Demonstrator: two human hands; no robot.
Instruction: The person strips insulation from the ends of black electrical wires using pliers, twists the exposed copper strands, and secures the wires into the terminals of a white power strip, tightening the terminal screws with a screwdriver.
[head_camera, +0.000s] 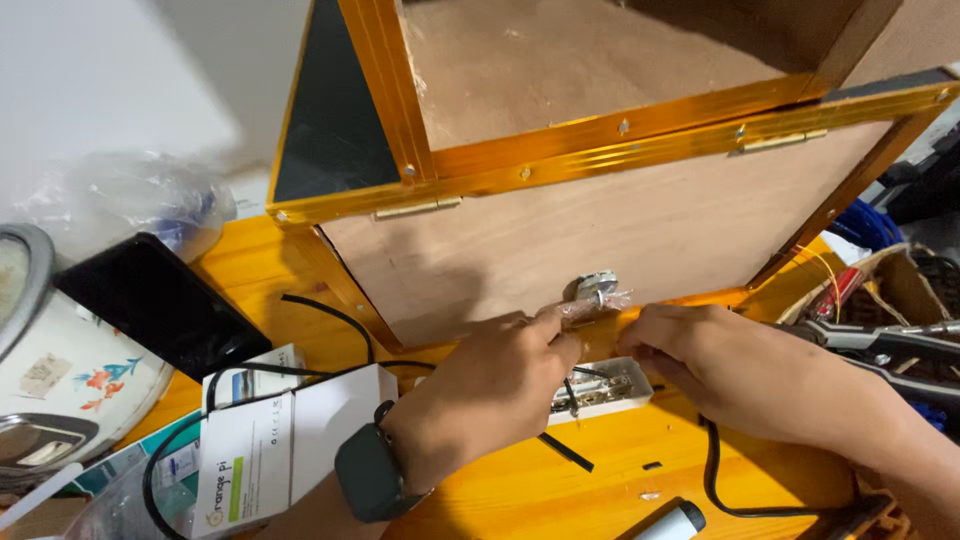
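A wooden box (640, 220) with gold metal edging and an open hinged lid stands on the orange table (600, 480). Low on its front panel sits a small metal fitting (597, 284) with a bit of clear plastic wrap (598, 304) below it. My left hand (490, 385), with a dark watch on the wrist, pinches that wrap with thumb and forefinger. My right hand (720, 365) rests beside it against the box's lower edge, fingers curled; what it holds is hidden. A small white terminal block (600, 392) with black wires lies under both hands.
White cardboard boxes (275, 430) and a black cable (330, 315) lie at the left, a black phone (160, 305) and a round white appliance (60, 380) beyond. Pliers (880, 345) and a carton of wires (900, 280) sit at the right. A white cylinder (670, 522) lies near the front edge.
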